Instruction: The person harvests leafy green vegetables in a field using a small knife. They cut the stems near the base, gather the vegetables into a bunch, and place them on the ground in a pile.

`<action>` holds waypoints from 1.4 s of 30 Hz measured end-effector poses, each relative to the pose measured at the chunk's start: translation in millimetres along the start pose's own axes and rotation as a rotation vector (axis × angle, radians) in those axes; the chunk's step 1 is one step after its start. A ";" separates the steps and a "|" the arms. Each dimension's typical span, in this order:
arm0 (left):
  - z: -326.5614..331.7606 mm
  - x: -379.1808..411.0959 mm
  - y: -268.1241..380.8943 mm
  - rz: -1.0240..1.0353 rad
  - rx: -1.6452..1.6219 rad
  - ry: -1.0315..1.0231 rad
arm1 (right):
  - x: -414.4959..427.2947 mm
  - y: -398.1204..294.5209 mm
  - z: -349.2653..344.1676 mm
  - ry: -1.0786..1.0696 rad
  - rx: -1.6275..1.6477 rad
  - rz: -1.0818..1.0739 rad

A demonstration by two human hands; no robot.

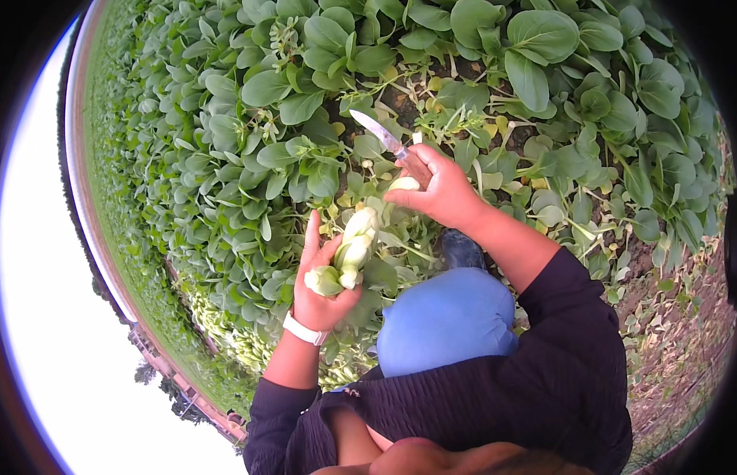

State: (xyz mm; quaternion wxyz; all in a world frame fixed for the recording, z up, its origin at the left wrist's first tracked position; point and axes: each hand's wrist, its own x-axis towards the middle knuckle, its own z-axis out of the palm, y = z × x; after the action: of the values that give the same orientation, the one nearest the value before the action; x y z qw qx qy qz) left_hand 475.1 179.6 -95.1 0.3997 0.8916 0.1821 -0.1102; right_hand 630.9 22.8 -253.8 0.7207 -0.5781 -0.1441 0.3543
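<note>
Several pale-stemmed bok choy heads (355,249) are bunched in my left hand (328,309), their white bases towards me and its index finger stretched out. My right hand (448,187) grips the brown handle of a knife (380,130), whose blade points up and left over the plants. Against the thumb of that hand sits another pale bok choy base (405,184); the rest of it is hidden or blends into the foliage. The two hands are apart, with low leaves between them.
Dense leafy bok choy plants (226,130) stand ahead and to the left. Cut stems and yellowed leaves (546,205) litter the soil on the right. Harvested heads (226,326) lie in a row at the lower left. My blue-clad knee (448,320) and dark boot (461,249) are below my hands.
</note>
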 end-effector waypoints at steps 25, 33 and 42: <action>-31.9 157.1 -28.5 -0.151 0.436 -0.244 | 45.0 30.4 2.0 -0.012 -0.636 0.052; -14.3 95.8 -126.4 -0.430 0.694 -0.388 | 76.9 62.8 42.8 -0.361 -0.823 -0.030; -3.3 83.2 -123.3 -0.517 0.737 -0.406 | 106.4 69.1 39.1 -0.501 -0.977 0.087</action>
State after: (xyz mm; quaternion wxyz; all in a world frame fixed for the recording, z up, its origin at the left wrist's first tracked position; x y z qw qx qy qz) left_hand 500.0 277.5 -204.3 0.0448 0.8597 0.2647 -0.4345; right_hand 658.3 129.0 -328.6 0.2969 -0.7488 -0.4349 0.4025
